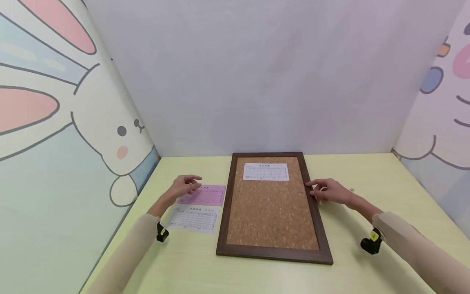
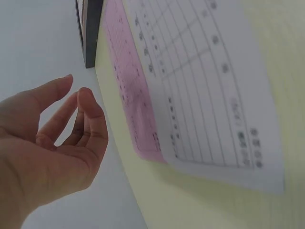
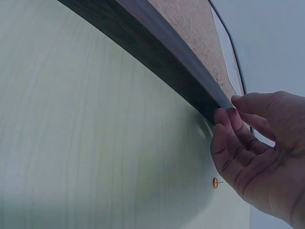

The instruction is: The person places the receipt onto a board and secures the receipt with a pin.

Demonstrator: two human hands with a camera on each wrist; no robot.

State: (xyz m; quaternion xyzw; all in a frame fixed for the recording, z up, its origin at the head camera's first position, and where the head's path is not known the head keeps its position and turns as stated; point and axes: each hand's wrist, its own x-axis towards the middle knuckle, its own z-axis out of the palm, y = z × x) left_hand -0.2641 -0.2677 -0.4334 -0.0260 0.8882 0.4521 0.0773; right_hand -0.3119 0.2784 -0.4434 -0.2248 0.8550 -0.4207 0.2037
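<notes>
Though near right hand, loose pushpin

Two slips left of corkboard; third slip on it; thumbtack right.

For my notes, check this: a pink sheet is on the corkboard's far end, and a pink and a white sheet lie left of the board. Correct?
Not quite: the far-end sheet on the corkboard is white, not pink, as the head view shows. A pink sheet and a white sheet do lie left of the board.

Table bears corkboard, papers, thumbtack
</notes>
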